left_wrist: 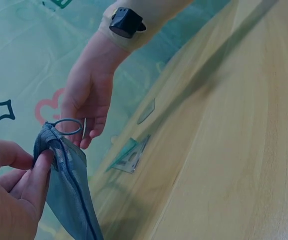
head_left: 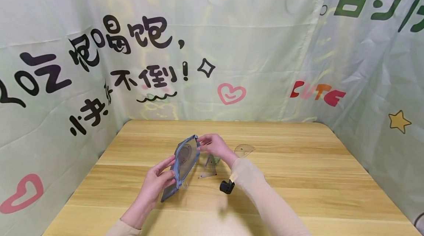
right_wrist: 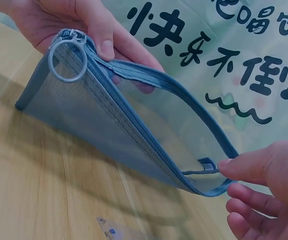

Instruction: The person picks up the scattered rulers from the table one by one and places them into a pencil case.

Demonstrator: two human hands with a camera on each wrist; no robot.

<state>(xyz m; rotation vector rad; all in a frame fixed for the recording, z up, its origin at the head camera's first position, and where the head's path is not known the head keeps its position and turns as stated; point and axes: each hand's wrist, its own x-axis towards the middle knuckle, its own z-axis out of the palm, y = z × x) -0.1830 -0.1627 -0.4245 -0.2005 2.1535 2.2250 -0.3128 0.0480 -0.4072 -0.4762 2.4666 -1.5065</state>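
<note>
A blue-grey mesh zipper pouch (head_left: 189,160) is held up above the table, tilted, its zip undone and its mouth spread. My left hand (head_left: 155,179) grips it near the end with the ring zip pull (right_wrist: 68,61), thumb on the rim. At the opposite end of the mouth, my right hand (head_left: 216,145) pinches the edge between thumb and fingers. A round grey shape shows through the mesh in the head view; whether it lies inside or is printed, I cannot tell. Under the right wrist lie clear set squares (head_left: 208,174), one part greenish.
A clear protractor (head_left: 244,150) lies on the wooden table (head_left: 298,177) right of the set squares. A black wrist camera (head_left: 226,187) is strapped to the right wrist. Printed cloth (head_left: 265,52) hangs behind and at both sides of the table.
</note>
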